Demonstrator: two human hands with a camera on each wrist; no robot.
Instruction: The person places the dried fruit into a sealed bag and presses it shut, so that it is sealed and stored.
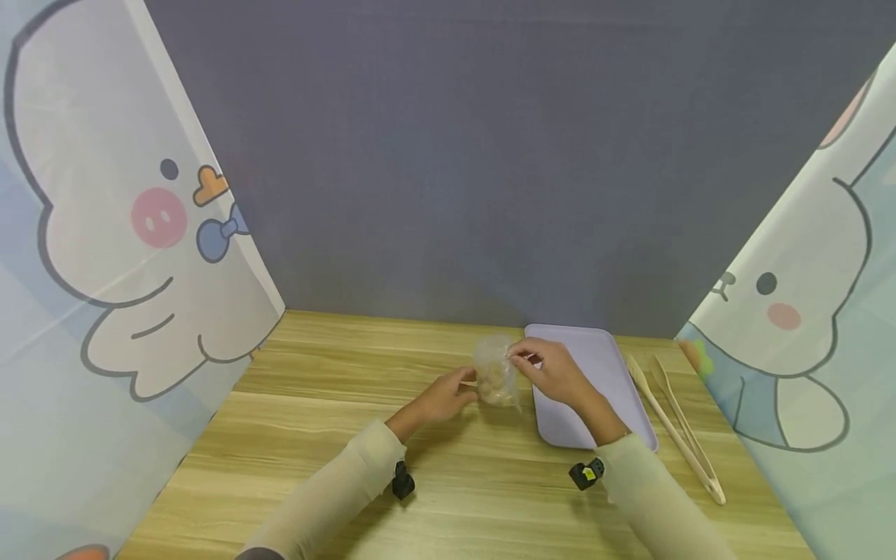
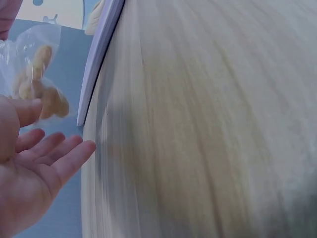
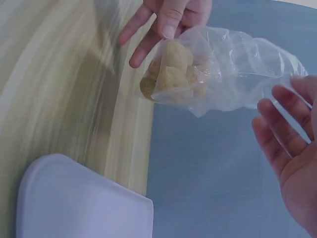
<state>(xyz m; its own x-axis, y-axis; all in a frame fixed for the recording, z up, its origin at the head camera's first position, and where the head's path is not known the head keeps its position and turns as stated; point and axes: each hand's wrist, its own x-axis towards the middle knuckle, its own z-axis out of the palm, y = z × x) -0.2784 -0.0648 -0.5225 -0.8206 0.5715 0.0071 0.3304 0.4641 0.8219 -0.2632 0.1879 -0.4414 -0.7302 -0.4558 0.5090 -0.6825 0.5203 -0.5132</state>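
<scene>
A clear plastic bag (image 1: pixel 495 372) with several golden-brown lumps (image 3: pixel 174 69) at its bottom hangs above the wooden table. My right hand (image 1: pixel 553 372) pinches the bag's upper edge between thumb and index finger, the other fingers loosely spread. Beside the lower part of the bag is my left hand (image 1: pixel 445 395), its fingers extended and apart. In the left wrist view its thumb (image 2: pixel 28 111) lies against or just in front of the bag; I cannot tell how firmly it touches. What the lumps are is unclear through the plastic.
A pale purple tray (image 1: pixel 591 435) lies under and beside my right forearm. Right of it rests a pair of wooden tongs (image 1: pixel 689 435). A grey backdrop (image 1: pixel 448 171) rises behind the table (image 1: pixel 336 373), with printed cartoon panels (image 1: pixel 91 327) on both sides.
</scene>
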